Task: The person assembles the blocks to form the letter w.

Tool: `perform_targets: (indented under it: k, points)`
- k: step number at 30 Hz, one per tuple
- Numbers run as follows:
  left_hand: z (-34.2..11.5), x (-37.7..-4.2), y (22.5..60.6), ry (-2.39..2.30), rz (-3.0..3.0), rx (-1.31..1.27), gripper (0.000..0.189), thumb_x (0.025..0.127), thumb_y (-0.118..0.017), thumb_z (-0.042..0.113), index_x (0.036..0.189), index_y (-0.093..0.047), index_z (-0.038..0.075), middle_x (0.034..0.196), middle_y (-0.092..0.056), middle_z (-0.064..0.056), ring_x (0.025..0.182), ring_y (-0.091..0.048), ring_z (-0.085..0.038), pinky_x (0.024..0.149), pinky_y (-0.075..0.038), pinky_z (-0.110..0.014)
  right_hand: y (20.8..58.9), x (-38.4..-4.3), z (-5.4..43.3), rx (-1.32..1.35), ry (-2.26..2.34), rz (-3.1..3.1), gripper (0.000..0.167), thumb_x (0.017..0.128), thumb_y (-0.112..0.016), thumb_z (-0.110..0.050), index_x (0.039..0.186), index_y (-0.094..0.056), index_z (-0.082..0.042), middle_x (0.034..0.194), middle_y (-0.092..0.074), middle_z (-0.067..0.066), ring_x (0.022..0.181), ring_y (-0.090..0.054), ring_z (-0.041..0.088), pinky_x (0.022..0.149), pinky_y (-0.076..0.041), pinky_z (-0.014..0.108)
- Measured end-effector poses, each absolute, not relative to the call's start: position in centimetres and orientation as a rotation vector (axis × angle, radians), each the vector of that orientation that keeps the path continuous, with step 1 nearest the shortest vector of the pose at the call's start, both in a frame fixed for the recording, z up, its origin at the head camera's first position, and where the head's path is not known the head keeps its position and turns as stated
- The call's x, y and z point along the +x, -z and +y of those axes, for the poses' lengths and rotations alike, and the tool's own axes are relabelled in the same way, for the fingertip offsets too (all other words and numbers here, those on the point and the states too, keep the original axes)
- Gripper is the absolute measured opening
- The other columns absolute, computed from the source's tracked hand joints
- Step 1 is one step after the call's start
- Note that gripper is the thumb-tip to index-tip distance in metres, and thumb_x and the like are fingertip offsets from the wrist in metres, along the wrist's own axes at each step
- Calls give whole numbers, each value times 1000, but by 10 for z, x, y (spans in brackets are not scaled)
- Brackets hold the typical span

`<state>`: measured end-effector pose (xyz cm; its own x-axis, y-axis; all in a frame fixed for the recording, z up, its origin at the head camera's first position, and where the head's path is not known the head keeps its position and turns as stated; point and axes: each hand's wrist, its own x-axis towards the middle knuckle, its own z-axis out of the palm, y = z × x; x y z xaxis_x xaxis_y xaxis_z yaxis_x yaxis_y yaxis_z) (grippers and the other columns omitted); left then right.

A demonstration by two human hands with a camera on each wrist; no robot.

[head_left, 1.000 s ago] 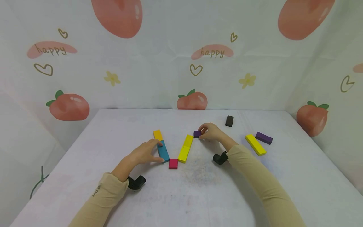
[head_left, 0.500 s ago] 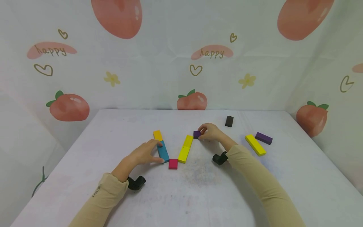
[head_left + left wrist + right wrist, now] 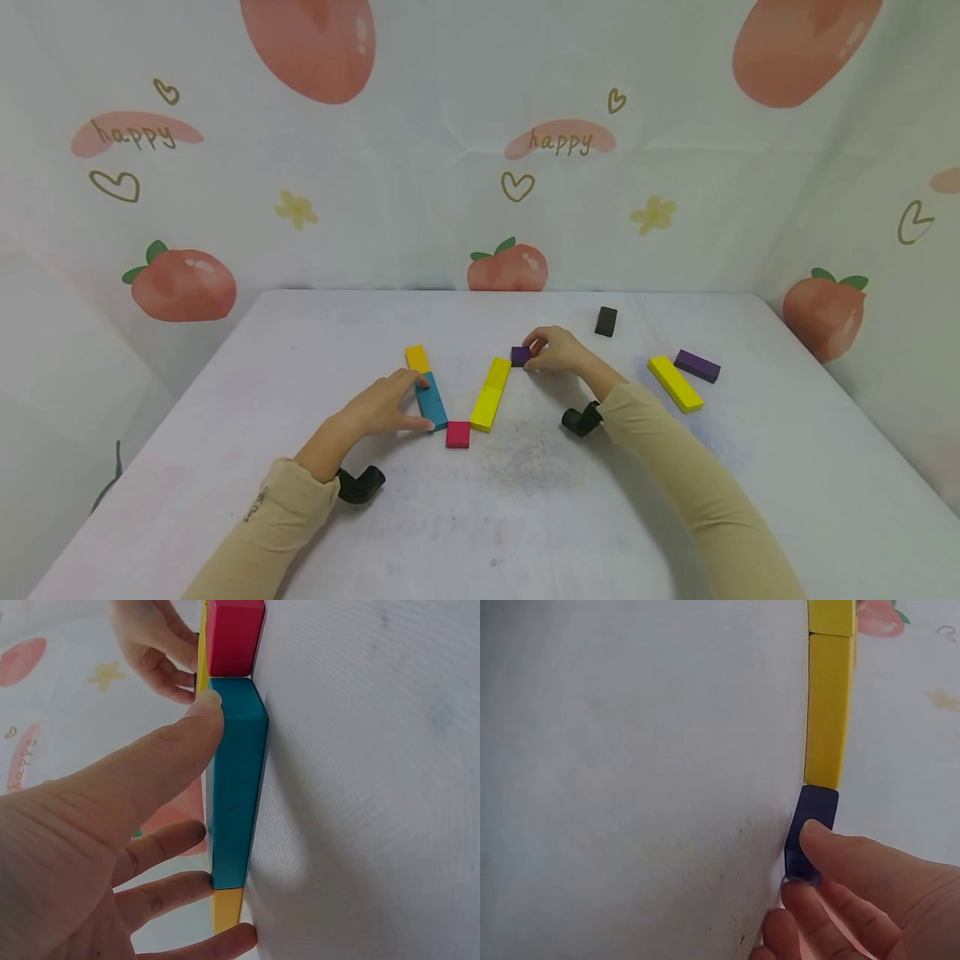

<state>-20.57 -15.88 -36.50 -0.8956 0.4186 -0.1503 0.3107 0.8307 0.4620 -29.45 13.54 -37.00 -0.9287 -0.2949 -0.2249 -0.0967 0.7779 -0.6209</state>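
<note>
My left hand lies over the blue block, fingers spread and fairly straight. In the left wrist view the thumb touches one end of the blue block, and the fingertips reach its far end and an orange block. My right hand pinches a small dark purple block between thumb and fingers. In the right wrist view that purple block sits against or very near the end of a yellow block. A red block lies between the lower ends of the blue and yellow rows.
Two yellow blocks stand end to end in a slanted row. To the right lie a loose yellow block and a longer purple block. A black block rests near the back edge of the white table.
</note>
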Motion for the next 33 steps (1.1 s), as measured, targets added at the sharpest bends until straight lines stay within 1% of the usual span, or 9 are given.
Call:
perform_targets:
  k: [6, 9, 17, 22, 25, 30, 33]
  points:
    - [-159, -206, 365, -637, 2768, 566, 58, 78, -74, 35, 123, -52, 5, 131, -49, -18, 112, -49, -32, 102, -40, -51, 368, -293, 139, -326, 896, 2673, 43, 82, -70, -17, 121, -56, -5, 112, -61, 17, 99, -52, 27, 90, -49, 38]
    - [-159, -205, 365, -635, 2770, 569, 58, 78, -74, 34, 123, -52, 5, 131, -50, -18, 111, -49, -32, 102, -41, -50, 367, -293, 143, -351, 895, 2689, 42, 82, -69, -17, 120, -56, -4, 111, -62, 17, 102, -53, 28, 92, -47, 40]
    - [-159, -205, 364, -629, 2769, 567, 59, 78, -74, 34, 123, -51, 5, 132, -49, -18, 111, -49, -32, 101, -41, -50, 362, -293, 156, -309, 915, 2691, 40, 84, -66, -19, 120, -57, -6, 115, -61, 17, 103, -53, 29, 90, -50, 39]
    - [-159, -206, 365, -631, 2768, 568, 59, 78, -74, 35, 124, -51, 5, 133, -48, -18, 113, -48, -32, 102, -40, -50, 355, -289, 167, -370, 929, 2710, 42, 84, -67, -19, 120, -56, -2, 114, -62, 20, 96, -60, 29, 88, -51, 39]
    - [-160, -206, 365, -633, 2767, 571, 59, 78, -74, 35, 124, -51, 4, 133, -48, -19, 113, -48, -33, 102, -40, -51, 352, -287, 175, -389, 951, 2715, 41, 84, -67, -18, 120, -56, 0, 112, -63, 21, 95, -62, 31, 88, -51, 40]
    - [-160, -207, 366, -628, 2769, 577, 60, 78, -74, 35, 124, -51, 4, 132, -49, -19, 112, -49, -32, 101, -41, -50, 350, -284, 189, -415, 966, 2733, 40, 84, -67, -17, 118, -57, 2, 110, -63, 22, 97, -60, 33, 89, -51, 41]
    - [-160, -207, 366, -627, 2770, 577, 60, 78, -74, 35, 124, -51, 4, 132, -49, -18, 112, -48, -32, 101, -41, -50, 350, -281, 199, -401, 960, 2740, 40, 84, -67, -17, 118, -57, 2, 110, -64, 22, 97, -59, 31, 89, -50, 41]
